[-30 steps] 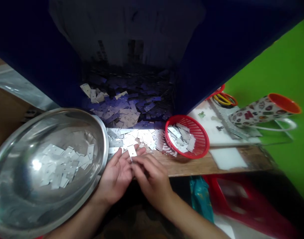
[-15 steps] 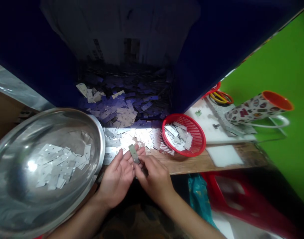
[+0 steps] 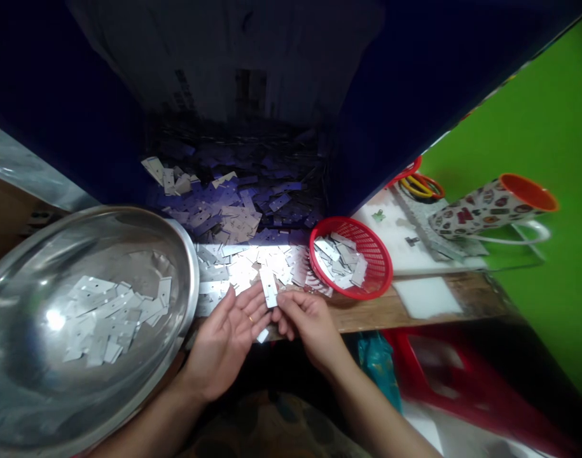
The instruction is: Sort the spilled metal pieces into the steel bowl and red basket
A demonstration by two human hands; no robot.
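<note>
Between thumb and fingers, my right hand [image 3: 307,321] pinches a flat metal plate [image 3: 268,287] with small holes, bright in the light. My left hand [image 3: 228,337] lies palm up with its fingers stretched out, just under and left of that plate; a ring shows on one finger. A small pale piece [image 3: 263,335] shows below the left fingertips, and I cannot tell what it rests on. Beyond the hands spreads a heap of similar metal plates [image 3: 233,219], running back into the dark blue enclosure.
A large steel bowl [image 3: 191,267] at left holds several plates. To the right, a red plastic basket [image 3: 383,270] has more of them. Farther right are a patterned mug [image 3: 481,210], a white pad [image 3: 428,298] and the wooden table edge [image 3: 367,315]. A red chair [image 3: 429,375] stands below.
The plate in my right hand has turned from dull and shaded to bright, and sits slightly farther right. My right hand has shifted a little right, away from the left palm.
</note>
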